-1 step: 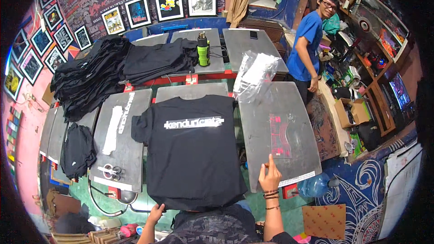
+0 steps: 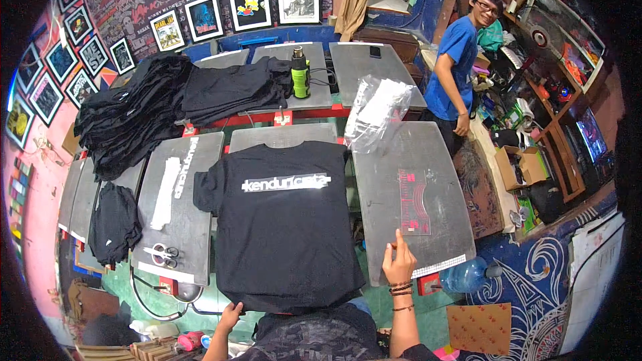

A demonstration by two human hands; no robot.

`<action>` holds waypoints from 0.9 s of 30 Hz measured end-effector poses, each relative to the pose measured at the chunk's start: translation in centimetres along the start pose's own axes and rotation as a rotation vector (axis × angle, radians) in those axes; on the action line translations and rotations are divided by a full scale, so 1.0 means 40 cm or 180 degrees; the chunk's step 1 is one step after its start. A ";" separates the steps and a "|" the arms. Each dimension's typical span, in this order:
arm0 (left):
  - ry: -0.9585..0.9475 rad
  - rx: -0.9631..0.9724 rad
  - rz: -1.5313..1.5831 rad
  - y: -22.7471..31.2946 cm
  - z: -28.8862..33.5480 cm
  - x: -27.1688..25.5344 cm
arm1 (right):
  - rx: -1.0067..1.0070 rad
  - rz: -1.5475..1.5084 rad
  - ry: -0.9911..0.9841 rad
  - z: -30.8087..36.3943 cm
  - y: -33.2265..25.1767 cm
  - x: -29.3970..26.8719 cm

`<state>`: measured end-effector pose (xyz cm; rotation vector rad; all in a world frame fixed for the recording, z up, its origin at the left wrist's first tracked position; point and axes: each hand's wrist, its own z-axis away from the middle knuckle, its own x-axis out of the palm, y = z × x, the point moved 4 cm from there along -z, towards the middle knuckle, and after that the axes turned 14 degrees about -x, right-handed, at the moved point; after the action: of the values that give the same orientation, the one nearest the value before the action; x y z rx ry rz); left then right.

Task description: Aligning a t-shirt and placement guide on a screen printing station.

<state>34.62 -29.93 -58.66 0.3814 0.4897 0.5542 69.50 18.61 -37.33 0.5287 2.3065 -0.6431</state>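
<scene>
A black T-shirt with a white lettered print across its upper part lies spread over the middle board. At its lower left hem my left hand has its thumb and fingers closed on the cloth edge. To the right of the shirt my right hand is raised, index finger pointing up, other fingers loosely bent, holding nothing. Just beyond that fingertip lies a clear ruler template with pink markings on the right board.
Piled black shirts and a folded stack lie far left. A green heat gun stands behind. White transfer strips and scissors rest on the left board. A plastic bag lies far right, near a person in blue.
</scene>
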 end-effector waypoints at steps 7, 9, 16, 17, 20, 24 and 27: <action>0.0195 -0.0066 -0.0095 0.012 -0.015 0.010 | 0.0039 0.0003 0.0011 -0.002 0.046 0.019; 0.0306 -0.0023 -0.0239 0.006 -0.028 0.007 | 0.0052 -0.0037 -0.0006 -0.002 0.060 0.025; 0.0127 -0.0139 -0.0217 0.018 -0.023 0.024 | 0.0155 -0.0031 -0.0067 0.001 0.090 0.039; 0.0203 -0.0122 -0.0148 0.022 -0.016 0.029 | 0.0096 -0.0014 -0.0081 -0.002 0.092 0.041; 0.0299 -0.0140 -0.0094 0.013 -0.023 0.021 | 0.0142 -0.0048 -0.0050 -0.001 0.102 0.044; 0.0312 -0.0276 -0.0022 0.019 -0.016 0.026 | 0.0128 -0.0011 -0.0170 0.001 0.111 0.056; 0.0284 -0.0255 0.0065 0.050 0.010 0.035 | 0.0127 0.0000 -0.0121 0.004 0.121 0.062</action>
<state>35.07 -27.64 -57.87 0.2863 0.5479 0.6107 70.42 22.84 -40.61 0.5307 2.2621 -0.6946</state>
